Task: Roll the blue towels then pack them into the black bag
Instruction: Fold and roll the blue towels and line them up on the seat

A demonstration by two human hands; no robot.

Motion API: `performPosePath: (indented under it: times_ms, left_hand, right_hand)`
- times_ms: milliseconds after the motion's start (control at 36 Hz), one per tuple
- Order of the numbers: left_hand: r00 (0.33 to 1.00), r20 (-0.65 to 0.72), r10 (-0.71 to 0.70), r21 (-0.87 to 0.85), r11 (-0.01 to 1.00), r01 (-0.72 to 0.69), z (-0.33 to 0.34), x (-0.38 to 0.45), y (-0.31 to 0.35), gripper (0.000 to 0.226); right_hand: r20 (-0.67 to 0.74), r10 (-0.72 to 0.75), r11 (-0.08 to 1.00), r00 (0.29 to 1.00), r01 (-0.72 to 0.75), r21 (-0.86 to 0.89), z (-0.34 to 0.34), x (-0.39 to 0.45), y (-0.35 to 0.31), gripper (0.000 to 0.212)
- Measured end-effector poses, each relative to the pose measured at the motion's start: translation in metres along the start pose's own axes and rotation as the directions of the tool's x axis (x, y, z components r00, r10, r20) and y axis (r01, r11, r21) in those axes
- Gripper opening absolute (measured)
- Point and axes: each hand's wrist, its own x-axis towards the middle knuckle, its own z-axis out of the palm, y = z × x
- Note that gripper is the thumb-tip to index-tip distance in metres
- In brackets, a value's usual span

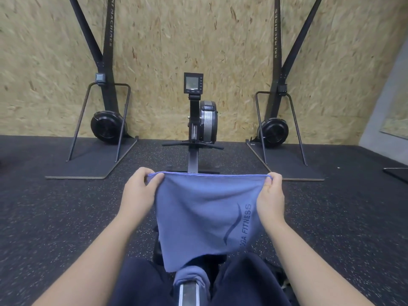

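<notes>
Blue towel (205, 215) hangs spread in the air in front of the person, above the rowing machine rail (189, 293), its lower edge draping down between the knees. Printed logo sits near the towel's right edge. A second bit of blue cloth (191, 278) lies on the rail just below the towel; can't tell if it is another towel or the same one.

Step in hand, as I judge it: straightening the towel before rolling. No roll started, black bag not in view.

Next move likely calls for laying the towel flat on the lap or rail, or folding it lengthwise, then rolling from one end with both hands, keeping edges aligned.

Left hand (138, 193) pinches the towel's top left corner, fingers curled over the hem. Right hand (270, 195) pinches the top right corner likewise. Top hem is taut between them.
</notes>
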Motion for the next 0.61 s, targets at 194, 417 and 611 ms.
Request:
performPosePath:
  times_ms: [194,417,611]
  left_hand:
    - [0.99,0.093,-0.11,-0.37,0.919,0.137,0.002,0.002,0.004,0.016]
    - [0.949,0.307,0.07,-0.562,0.818,0.121,0.0,-0.011,0.041,0.024]
    - [0.853,0.47,0.225,-0.502,0.864,0.049,0.0,-0.021,0.065,0.025]
  right_hand:
    - [-0.009,0.039,0.996,0.999,-0.038,0.083,0.003,0.001,-0.014,0.031]
    - [0.144,-0.073,0.968,0.987,0.036,0.248,-0.003,-0.01,-0.04,0.032]
    - [0.279,-0.166,0.944,0.946,0.07,0.323,-0.011,-0.024,-0.072,0.027]
